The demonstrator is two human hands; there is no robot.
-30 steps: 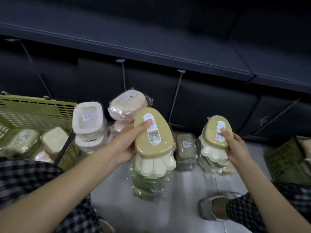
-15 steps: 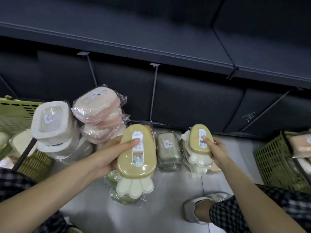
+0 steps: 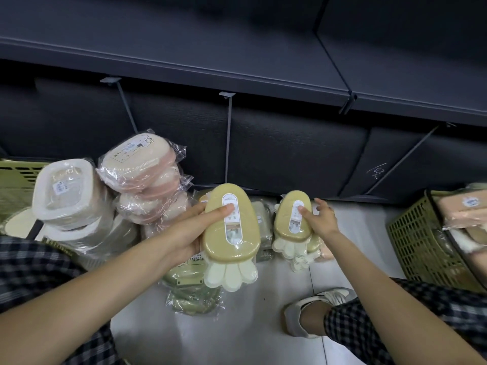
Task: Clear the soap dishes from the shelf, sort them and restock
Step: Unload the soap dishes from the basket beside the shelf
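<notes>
Left hand [image 3: 184,233]: grips a mustard soap dish [image 3: 232,222] by its left edge, thumb laid across the white label, dish held up over the floor, its cream paw-shaped foot pointing toward the person.

Right hand [image 3: 320,219]: thumb on the label of a second mustard dish [image 3: 291,216], fingers spread behind its right edge; this dish tops a short stack of like dishes [image 3: 297,248] standing on the floor. Whether the hand lifts it or only steadies it cannot be told.

Between the two: wrapped olive dishes [image 3: 262,219] on the floor, partly hidden.

Below the left hand: more green wrapped dishes [image 3: 192,296] on the floor.

Left: pile of pink wrapped dishes [image 3: 142,169]; beside it, white square dishes [image 3: 66,191] stacked; behind these, a green basket [image 3: 15,177].

Right: second green basket [image 3: 421,241] holding peach packs [image 3: 463,209].

Behind: dark shelf [image 3: 184,48], bare on the part in view, above dark panels.

Floor [image 3: 250,325]: pale tile. A shoe [image 3: 316,306] and checked trouser legs [image 3: 395,325] at the lower edge.
</notes>
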